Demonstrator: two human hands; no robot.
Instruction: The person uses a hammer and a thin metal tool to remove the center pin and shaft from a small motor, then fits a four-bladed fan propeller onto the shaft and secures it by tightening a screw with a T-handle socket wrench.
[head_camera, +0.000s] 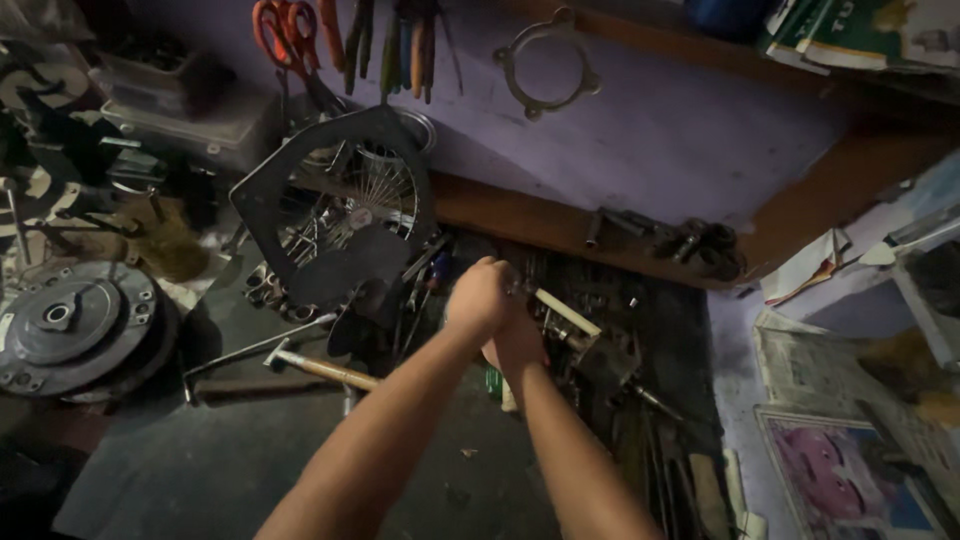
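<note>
Both my hands reach together over a dark, cluttered workbench. My left hand (482, 296) is closed around the metal end of a tool with a pale wooden handle (566, 311) that sticks out to the right. My right hand (517, 345) sits just under and behind the left, mostly hidden by it, fingers curled; what it grips cannot be made out. Below the hands lies a heap of dark metal tools and parts (600, 360).
A black fan guard (335, 205) leans at the back left. A hammer with a wooden handle (320, 368) lies left of my arms, and a round metal disc (75, 325) sits at far left. Scissors and pliers (350, 40) hang on the purple wall. Newspapers (830, 400) lie right.
</note>
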